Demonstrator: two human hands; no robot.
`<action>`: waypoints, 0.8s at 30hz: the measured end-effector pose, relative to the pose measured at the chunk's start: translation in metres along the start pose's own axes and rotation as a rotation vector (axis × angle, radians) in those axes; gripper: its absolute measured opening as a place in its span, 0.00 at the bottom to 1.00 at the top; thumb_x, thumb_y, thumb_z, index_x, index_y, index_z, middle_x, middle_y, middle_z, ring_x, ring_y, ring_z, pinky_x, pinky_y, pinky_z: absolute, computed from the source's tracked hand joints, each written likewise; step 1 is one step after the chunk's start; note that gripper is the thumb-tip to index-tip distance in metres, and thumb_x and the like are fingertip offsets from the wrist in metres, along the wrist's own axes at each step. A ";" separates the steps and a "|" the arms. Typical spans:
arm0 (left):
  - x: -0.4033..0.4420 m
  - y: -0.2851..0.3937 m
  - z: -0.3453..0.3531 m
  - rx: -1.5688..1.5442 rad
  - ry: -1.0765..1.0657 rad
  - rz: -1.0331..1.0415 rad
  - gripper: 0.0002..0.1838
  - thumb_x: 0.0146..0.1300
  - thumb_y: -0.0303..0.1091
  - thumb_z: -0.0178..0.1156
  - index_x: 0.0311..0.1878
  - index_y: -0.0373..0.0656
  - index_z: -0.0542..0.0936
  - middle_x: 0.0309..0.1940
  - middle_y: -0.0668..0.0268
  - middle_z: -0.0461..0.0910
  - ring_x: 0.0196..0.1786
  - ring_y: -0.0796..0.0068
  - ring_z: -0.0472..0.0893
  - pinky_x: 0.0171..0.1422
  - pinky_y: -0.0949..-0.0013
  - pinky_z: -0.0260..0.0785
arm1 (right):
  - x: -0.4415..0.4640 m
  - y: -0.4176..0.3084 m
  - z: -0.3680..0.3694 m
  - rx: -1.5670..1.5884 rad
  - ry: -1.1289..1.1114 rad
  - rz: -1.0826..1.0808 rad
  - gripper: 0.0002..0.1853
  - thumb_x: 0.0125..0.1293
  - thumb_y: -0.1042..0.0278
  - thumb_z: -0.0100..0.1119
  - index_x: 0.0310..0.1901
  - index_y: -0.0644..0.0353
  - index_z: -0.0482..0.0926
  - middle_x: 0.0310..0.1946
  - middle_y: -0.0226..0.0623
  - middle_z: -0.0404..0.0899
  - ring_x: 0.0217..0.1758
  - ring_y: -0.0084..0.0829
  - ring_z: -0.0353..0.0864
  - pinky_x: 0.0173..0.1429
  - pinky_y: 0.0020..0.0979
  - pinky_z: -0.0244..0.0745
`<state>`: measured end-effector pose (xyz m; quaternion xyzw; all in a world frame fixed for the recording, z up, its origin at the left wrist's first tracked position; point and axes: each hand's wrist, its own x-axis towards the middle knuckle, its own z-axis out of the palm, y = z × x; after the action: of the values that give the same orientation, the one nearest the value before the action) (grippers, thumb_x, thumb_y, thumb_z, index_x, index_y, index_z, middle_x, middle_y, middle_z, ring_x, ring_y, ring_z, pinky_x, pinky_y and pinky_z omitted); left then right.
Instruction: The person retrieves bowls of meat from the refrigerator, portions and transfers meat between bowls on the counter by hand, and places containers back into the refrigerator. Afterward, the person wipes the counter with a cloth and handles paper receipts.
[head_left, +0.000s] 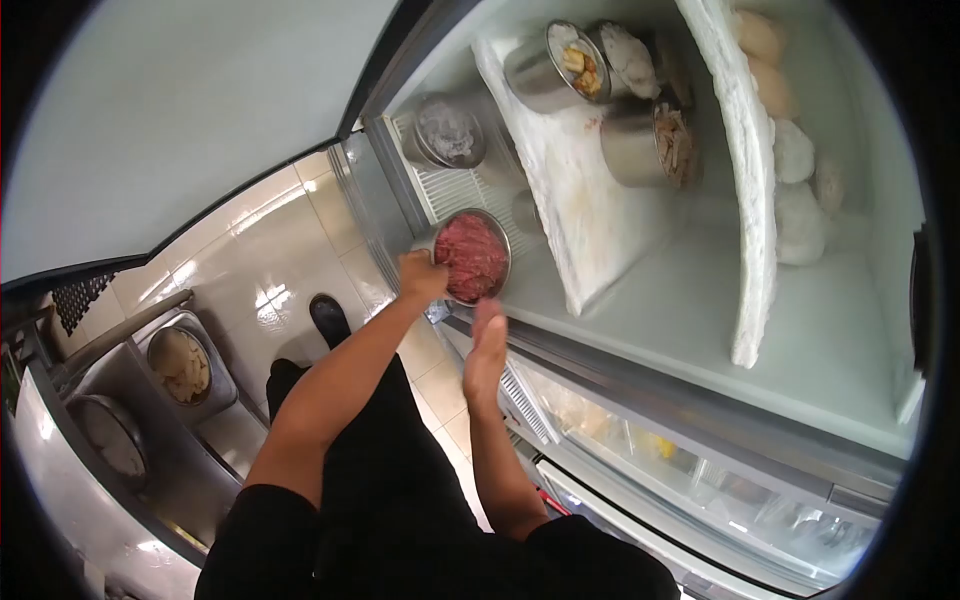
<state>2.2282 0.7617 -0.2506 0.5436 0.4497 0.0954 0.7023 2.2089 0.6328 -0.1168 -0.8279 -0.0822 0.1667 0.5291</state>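
A round metal container filled with red meat is at the bottom of the open freezer, near its front edge. My left hand is closed on the container's left rim. Just below the container, my right hand has its fingers stretched out and slightly blurred, close to the lower rim; whether it touches the metal is hard to tell. Behind the meat, another metal container holds something whitish and frosty.
Frosted shelves carry several metal containers with food. Pale wrapped lumps lie beyond. The open freezer door is at upper left. Metal pans stand in a steel counter at lower left. Tiled floor lies below.
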 end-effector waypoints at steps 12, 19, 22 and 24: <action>-0.028 0.056 -0.048 -0.500 -0.517 -0.086 0.21 0.59 0.26 0.56 0.58 0.45 0.77 0.40 0.70 0.78 0.37 0.78 0.77 0.45 0.73 0.74 | -0.008 0.043 0.055 -0.613 -0.832 -0.149 0.11 0.57 0.78 0.46 0.38 0.65 0.78 0.40 0.53 0.79 0.45 0.49 0.79 0.51 0.42 0.72; -0.113 -0.100 -0.199 0.191 0.465 -0.352 0.18 0.53 0.38 0.56 0.46 0.41 0.80 0.46 0.49 0.79 0.54 0.52 0.77 0.58 0.57 0.69 | 0.004 0.064 0.150 -0.917 -1.296 -0.799 0.20 0.72 0.61 0.38 0.50 0.67 0.75 0.50 0.57 0.75 0.56 0.53 0.73 0.60 0.45 0.66; -0.193 -0.109 -0.264 0.061 0.763 -0.463 0.20 0.52 0.38 0.56 0.49 0.41 0.79 0.50 0.50 0.78 0.56 0.53 0.75 0.61 0.58 0.67 | -0.052 -0.015 0.232 -0.967 -1.370 -0.731 0.17 0.67 0.58 0.46 0.36 0.67 0.75 0.37 0.58 0.77 0.43 0.58 0.75 0.50 0.51 0.69; -0.242 -0.112 -0.293 0.022 0.743 -0.425 0.21 0.52 0.37 0.57 0.50 0.39 0.77 0.53 0.51 0.76 0.57 0.53 0.75 0.60 0.58 0.67 | -0.085 -0.053 0.280 -0.983 -1.491 -0.989 0.18 0.67 0.57 0.46 0.34 0.67 0.75 0.36 0.58 0.77 0.43 0.58 0.75 0.50 0.50 0.69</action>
<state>1.8329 0.7655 -0.2195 0.3750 0.7750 0.1332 0.4909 2.0299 0.8667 -0.1601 -0.5122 -0.7828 0.3503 -0.0458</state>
